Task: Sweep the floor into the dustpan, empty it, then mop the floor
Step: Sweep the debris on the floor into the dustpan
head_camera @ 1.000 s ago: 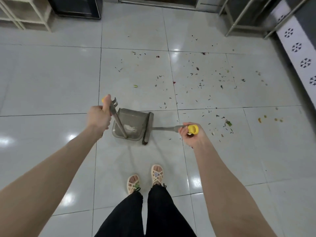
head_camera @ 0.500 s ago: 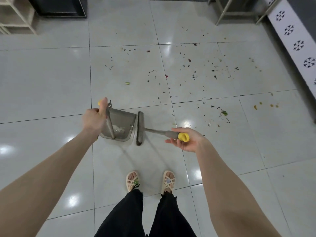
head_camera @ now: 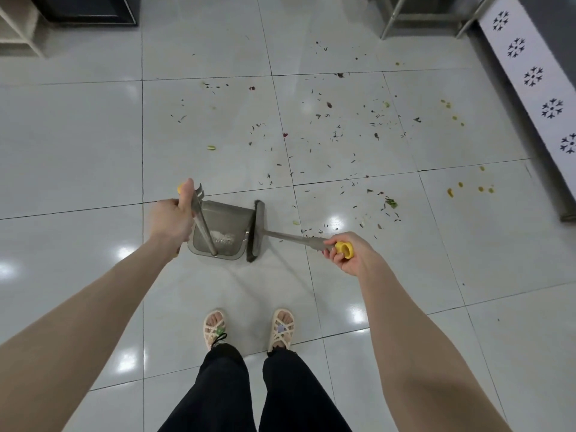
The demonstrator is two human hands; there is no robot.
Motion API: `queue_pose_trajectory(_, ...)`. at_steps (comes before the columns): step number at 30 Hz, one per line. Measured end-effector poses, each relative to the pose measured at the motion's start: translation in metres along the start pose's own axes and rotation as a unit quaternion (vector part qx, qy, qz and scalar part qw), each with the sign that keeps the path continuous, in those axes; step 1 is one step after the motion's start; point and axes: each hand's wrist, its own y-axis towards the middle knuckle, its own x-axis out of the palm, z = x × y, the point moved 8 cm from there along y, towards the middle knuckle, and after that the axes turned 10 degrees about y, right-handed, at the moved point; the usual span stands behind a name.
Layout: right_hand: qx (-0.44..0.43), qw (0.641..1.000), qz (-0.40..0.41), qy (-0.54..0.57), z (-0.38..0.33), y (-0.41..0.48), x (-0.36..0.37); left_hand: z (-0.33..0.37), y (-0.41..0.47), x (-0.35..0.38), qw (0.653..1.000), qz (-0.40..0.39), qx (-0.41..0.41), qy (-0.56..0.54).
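A grey dustpan [head_camera: 229,221] stands on the white tiled floor [head_camera: 78,151] just ahead of my feet, with a small pale heap of dirt inside. My left hand [head_camera: 170,221] grips the top of its upright handle, whose yellow cap shows above my thumb. The broom head [head_camera: 257,230] lies right at the dustpan's open mouth. My right hand [head_camera: 352,255] holds the broom's grey handle at its yellow end. Scattered debris [head_camera: 336,135], dark flecks with green, red and yellow bits, covers the tiles ahead and to the right.
A dark cabinet [head_camera: 84,9] and a pale shelf frame [head_camera: 18,29] stand at the far left. Metal table legs [head_camera: 396,14] rise at the far right, and a white patterned panel [head_camera: 533,76] runs along the right edge. My sandalled feet [head_camera: 249,328] stand behind the dustpan.
The view has tilted slightly. The broom head has stayed at the dustpan's mouth while my right hand shifted a little right and down; the dustpan has barely moved.
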Motion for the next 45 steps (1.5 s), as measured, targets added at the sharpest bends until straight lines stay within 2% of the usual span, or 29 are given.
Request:
queue_pose_trajectory(8,-0.031,0.998,0.026,0.053,-0.058,-0.002,-0.077,0.049,-0.022,0.065,1.000,-0.006,0.015,0.020)
queue_pose_trajectory(13,-0.032,0.998,0.019,0.044,-0.075,-0.004,-0.096,0.067,-0.029,0.092,1.000,-0.011,0.020,-0.004)
queue_pose_trajectory(21,-0.014,1.000,-0.013,0.001,-0.070,0.015,-0.063,0.081,-0.027,0.104,0.999,-0.029,0.026,-0.010)
queue_pose_trajectory(30,-0.022,0.999,0.015,-0.019,-0.066,0.026,-0.044,0.082,-0.019,0.099,0.999,-0.040,0.029,0.002)
queue_pose_trajectory(38,0.028,0.998,-0.065,0.001,-0.063,0.019,-0.032,0.074,-0.016,0.099,0.999,-0.036,0.028,0.011)
queue_pose_trajectory(45,0.025,0.995,-0.088,0.044,-0.063,0.018,-0.016,0.067,-0.016,0.087,1.000,-0.013,0.017,0.004)
